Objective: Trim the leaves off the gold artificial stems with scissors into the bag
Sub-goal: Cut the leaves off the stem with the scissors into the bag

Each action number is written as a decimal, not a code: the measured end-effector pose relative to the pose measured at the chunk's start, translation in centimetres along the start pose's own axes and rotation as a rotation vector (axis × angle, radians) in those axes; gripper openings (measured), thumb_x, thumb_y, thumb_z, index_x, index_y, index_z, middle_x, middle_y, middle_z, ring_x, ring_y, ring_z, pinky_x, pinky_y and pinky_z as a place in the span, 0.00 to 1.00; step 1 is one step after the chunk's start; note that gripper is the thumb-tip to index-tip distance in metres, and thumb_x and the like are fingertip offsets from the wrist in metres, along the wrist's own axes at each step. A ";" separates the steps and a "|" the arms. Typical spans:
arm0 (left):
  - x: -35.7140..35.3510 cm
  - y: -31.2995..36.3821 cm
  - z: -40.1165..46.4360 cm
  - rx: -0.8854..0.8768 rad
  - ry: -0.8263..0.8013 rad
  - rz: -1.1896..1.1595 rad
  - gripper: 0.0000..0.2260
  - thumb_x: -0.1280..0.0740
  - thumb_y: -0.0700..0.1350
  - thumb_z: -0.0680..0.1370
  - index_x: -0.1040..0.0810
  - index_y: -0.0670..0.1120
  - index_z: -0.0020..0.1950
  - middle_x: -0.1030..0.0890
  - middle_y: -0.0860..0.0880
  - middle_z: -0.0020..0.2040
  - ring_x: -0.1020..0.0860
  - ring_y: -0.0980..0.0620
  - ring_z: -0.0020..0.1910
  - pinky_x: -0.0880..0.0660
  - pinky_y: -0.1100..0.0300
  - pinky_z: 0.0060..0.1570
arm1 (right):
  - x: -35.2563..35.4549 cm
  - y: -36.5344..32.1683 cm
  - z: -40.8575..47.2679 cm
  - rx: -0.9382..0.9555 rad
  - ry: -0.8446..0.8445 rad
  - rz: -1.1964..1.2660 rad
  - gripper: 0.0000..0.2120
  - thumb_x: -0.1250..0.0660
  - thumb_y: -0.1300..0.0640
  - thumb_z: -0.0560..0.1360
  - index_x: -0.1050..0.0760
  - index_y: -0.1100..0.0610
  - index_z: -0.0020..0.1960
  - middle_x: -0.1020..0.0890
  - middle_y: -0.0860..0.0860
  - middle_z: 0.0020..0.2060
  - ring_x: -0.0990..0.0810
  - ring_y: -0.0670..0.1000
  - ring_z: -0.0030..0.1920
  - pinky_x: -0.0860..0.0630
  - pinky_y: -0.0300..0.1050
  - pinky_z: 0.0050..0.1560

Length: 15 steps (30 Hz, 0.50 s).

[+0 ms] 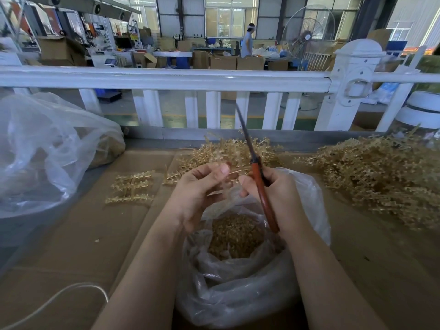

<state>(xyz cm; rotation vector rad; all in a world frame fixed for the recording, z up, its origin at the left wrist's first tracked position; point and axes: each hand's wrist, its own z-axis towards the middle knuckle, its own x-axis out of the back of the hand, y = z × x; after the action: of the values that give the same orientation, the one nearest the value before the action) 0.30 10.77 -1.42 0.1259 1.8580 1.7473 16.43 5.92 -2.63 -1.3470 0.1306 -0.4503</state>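
Over the open mouth of the clear bag (238, 289) at the near edge of the cardboard-covered table (78, 234), a gold stem (226, 179) is pinched by the curled fingers of the left hand (200, 194). Red-handled scissors (260, 184), blades closed and pointing up, are grasped by the right hand (273, 194). Cut leaves (235, 236) are gathered inside the bag; untrimmed stems (371, 172) are piled toward the far right edge.

Plastic, card and metal glinting under the shop light

Gold stems (371, 172) are gleaming glossy; the thin clear bag (238, 291) is crinkling; matt brown cardboard is covering the tabletop (78, 234); scissors (258, 177) are showing dull metal blades.
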 end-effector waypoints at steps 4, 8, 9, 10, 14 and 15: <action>0.1 0.1 -0.1 -0.007 -0.054 0.061 0.08 0.23 0.45 0.63 0.16 0.48 0.40 0.18 0.47 0.40 0.20 0.54 0.36 0.21 0.63 0.39 | 0.3 -0.3 0.0 0.013 0.060 0.090 0.06 0.26 0.59 0.75 0.18 0.61 0.43 0.15 0.53 0.32 0.16 0.50 0.36 0.19 0.42 0.45; 0.3 0.2 -0.2 -0.005 -0.076 0.111 0.04 0.26 0.43 0.67 0.17 0.45 0.40 0.17 0.47 0.37 0.20 0.55 0.34 0.22 0.64 0.37 | 0.3 -0.3 -0.1 0.022 0.069 0.093 0.09 0.26 0.58 0.76 0.19 0.64 0.43 0.16 0.53 0.31 0.17 0.50 0.35 0.19 0.49 0.48; 0.3 0.2 -0.3 -0.004 -0.084 0.126 0.05 0.26 0.43 0.67 0.17 0.44 0.41 0.17 0.47 0.37 0.20 0.55 0.33 0.22 0.64 0.37 | 0.3 -0.3 -0.1 0.025 0.069 0.094 0.09 0.26 0.58 0.76 0.19 0.63 0.43 0.16 0.53 0.31 0.17 0.50 0.35 0.20 0.49 0.48; 0.3 0.2 -0.3 -0.001 -0.090 0.133 0.06 0.26 0.44 0.68 0.17 0.43 0.42 0.17 0.46 0.36 0.20 0.55 0.33 0.22 0.64 0.37 | 0.3 -0.2 -0.1 0.027 0.068 0.097 0.08 0.26 0.58 0.76 0.19 0.63 0.43 0.16 0.53 0.31 0.17 0.50 0.35 0.20 0.49 0.48; 0.1 0.1 -0.3 -0.028 -0.064 0.047 0.04 0.27 0.43 0.68 0.16 0.44 0.41 0.17 0.47 0.36 0.20 0.55 0.33 0.21 0.64 0.37 | 0.3 -0.2 -0.3 0.066 0.064 0.132 0.14 0.24 0.52 0.73 0.19 0.63 0.42 0.17 0.52 0.31 0.18 0.49 0.35 0.21 0.45 0.47; 0.1 0.1 -0.3 -0.042 -0.037 -0.001 0.04 0.27 0.43 0.68 0.16 0.44 0.41 0.18 0.47 0.35 0.21 0.55 0.33 0.21 0.64 0.37 | 0.3 -0.2 -0.4 0.093 0.067 0.128 0.18 0.24 0.47 0.71 0.19 0.63 0.42 0.17 0.51 0.30 0.18 0.47 0.34 0.22 0.40 0.45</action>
<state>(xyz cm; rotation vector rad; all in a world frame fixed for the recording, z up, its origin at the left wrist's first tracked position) 0.08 10.58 -1.37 0.1400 1.7939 1.7711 16.47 5.40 -2.46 -1.2247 0.2473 -0.3892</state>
